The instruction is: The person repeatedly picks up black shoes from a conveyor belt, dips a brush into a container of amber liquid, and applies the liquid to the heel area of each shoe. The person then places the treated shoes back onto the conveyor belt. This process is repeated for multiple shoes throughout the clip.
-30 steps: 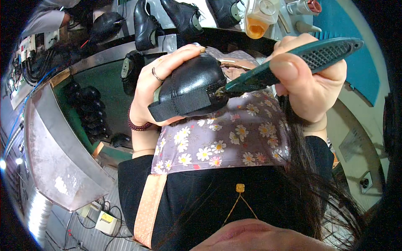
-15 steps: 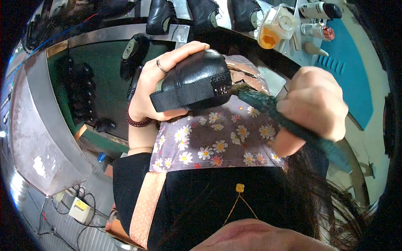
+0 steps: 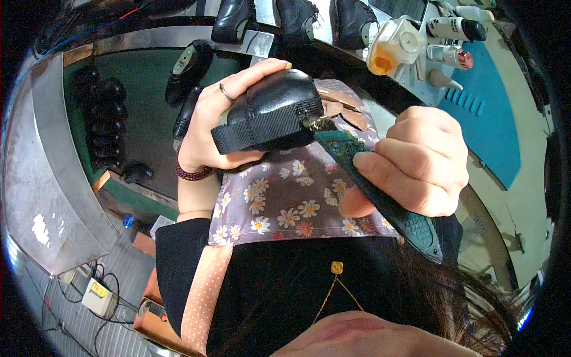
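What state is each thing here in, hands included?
Black shoe: held up.
Ribbed strap: lying across the shoe.
Green-handled brush: bristles at the strap's end.
Left fingers: wrapped around the shoe.
Right fingers: closed on the brush.
Plastic jug: amber contents inside.
White bottle: black cap on.

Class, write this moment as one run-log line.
left hand: grips black shoe | right hand: holds green-handled brush | brush tip: at black strap's end

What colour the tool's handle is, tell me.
Dark green; the handle shows best in the head view.
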The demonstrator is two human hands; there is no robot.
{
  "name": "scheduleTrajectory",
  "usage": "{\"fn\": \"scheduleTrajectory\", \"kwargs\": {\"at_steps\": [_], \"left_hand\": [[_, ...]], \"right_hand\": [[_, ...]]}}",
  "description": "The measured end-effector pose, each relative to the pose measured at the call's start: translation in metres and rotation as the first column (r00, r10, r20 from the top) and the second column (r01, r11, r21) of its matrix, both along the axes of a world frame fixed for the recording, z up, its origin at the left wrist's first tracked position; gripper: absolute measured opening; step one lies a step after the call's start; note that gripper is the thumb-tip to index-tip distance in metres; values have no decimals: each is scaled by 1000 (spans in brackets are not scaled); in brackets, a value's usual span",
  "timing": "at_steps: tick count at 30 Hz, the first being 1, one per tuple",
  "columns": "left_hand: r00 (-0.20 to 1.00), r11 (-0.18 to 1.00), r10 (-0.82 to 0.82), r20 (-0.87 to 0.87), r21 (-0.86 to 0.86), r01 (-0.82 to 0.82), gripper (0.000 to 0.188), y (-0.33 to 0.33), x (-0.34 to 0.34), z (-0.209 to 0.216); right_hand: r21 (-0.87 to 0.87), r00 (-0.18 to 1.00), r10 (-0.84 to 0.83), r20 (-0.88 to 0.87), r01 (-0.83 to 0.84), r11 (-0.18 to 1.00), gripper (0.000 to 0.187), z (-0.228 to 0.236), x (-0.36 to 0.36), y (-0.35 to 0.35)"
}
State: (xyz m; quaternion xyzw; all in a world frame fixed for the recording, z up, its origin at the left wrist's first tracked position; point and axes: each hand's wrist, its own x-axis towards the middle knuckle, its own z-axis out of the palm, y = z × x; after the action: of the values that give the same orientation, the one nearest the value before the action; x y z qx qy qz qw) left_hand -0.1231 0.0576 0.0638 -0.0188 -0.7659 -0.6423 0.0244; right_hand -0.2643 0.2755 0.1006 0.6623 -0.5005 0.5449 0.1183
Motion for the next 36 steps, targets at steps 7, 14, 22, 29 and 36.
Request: {"fn": "scheduleTrajectory", "kwargs": {"at_steps": [7,14,22,29,36], "left_hand": [[1000,1000,-2,3,13,2,86,0,1,0],[1000,1000,-17,-5,-2,17,86,-1,1,2],[1000,999,18,-4,-37,-18,84,-2,6,2],[965,966,259,-39,28,-258,73,9,26,-7],[907,912,408,-102,11,-409,66,1,66,-10]], "right_hand": [[-63,1000,-12,5,12,998,47,0,0,-2],[-51,999,23,30,-21,998,46,1,2,0],[-54,993,88,83,-83,995,45,0,-2,-1],[18,973,86,215,-92,996,44,-6,-3,-15],[127,907,186,378,-250,960,42,-2,7,-49]]}}
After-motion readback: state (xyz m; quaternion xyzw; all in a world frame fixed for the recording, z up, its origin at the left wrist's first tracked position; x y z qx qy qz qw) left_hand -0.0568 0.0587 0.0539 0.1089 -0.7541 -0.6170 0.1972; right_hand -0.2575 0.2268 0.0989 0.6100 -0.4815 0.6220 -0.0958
